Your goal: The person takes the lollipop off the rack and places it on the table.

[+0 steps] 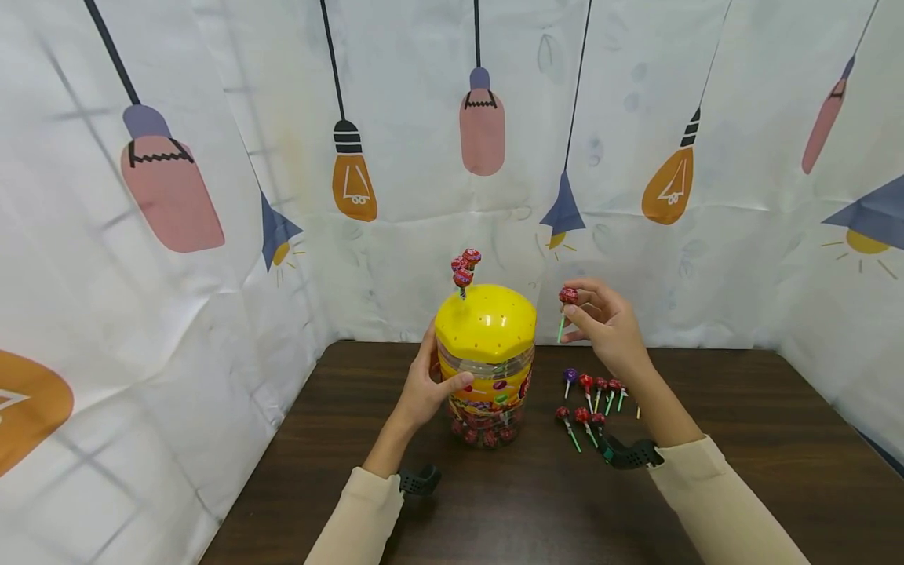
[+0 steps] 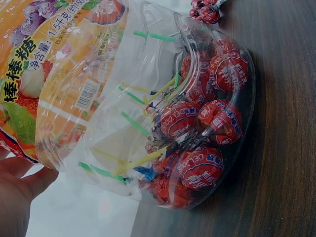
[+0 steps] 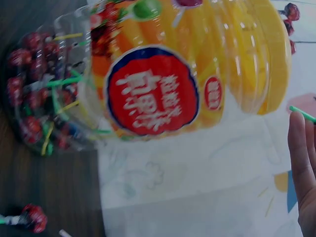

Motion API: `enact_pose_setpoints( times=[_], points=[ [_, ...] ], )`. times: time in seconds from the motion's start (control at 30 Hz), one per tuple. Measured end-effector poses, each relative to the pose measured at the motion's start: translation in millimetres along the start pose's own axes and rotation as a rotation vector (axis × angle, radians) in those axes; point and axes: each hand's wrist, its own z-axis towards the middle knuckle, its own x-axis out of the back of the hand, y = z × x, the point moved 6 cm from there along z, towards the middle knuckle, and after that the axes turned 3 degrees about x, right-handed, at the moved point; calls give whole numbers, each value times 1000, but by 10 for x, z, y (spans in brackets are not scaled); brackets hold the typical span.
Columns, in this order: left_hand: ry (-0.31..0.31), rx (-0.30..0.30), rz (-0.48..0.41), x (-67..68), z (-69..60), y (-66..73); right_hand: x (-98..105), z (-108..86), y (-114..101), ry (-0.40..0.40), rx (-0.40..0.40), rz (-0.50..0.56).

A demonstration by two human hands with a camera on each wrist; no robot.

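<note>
A clear plastic candy jar [image 1: 490, 388] stands upright on the table, with a yellow perforated lid [image 1: 497, 314] and lollipops [image 2: 200, 165] inside. My left hand [image 1: 424, 386] holds the jar from its left side, thumb across the front and the other fingers partly hidden behind. Several red lollipops [image 1: 463, 278] stand up from the lid's left part. To the right of the lid, in the air, my right hand [image 1: 609, 323] pinches a red-wrapped lollipop [image 1: 568, 296] with its green stick pointing down. In the right wrist view that green stick [image 3: 302, 114] shows by the fingertips.
On the dark wooden table [image 1: 537, 502], several loose lollipops [image 1: 582, 416] lie right of the jar, under my right forearm. One has a purple wrapper [image 1: 570, 376]. A white cloth [image 1: 417, 251] printed with lamps hangs behind the table.
</note>
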Motion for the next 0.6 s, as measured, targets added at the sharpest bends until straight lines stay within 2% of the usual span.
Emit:
enact_pose_setpoints(
  times=[0.17,0.37,0.6],
  points=[
    [3,13,-8,-1,-4,-6,77,-141,110,-13,-33,13],
    [2,-3,-7,1,-2,-8,163,-304,228,-30,-56,-36],
    [2,-31,-14,6,-8,-1,248,-480,350,-55,-87,-42]
  ],
)
